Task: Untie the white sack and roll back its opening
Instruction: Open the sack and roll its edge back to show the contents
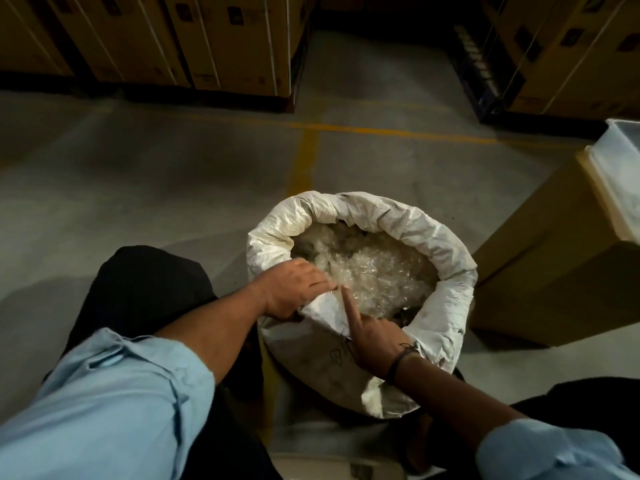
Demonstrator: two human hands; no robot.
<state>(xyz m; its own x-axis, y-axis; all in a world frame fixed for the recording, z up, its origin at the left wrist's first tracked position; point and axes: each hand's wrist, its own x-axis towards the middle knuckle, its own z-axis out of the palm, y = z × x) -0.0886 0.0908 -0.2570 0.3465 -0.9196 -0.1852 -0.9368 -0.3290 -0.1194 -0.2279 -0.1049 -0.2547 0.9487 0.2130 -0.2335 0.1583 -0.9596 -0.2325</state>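
Observation:
The white woven sack (446, 258) stands on the floor between my knees. Its mouth is open and its rim is rolled outward around the far, left and right sides. Crumpled clear plastic (377, 271) fills the inside. My left hand (294, 289) grips the near-left rim, fingers curled over the fabric edge. My right hand (372, 337) holds the near fold of the sack, with the index finger pointing up along the fabric toward the left hand. A dark band circles my right wrist.
A tall cardboard box (554, 271) with a white top stands right beside the sack on the right. Stacked strapped cartons (145, 39) on pallets line the far side. Yellow floor lines (304, 157) cross the concrete ahead. My dark-trousered knees flank the sack.

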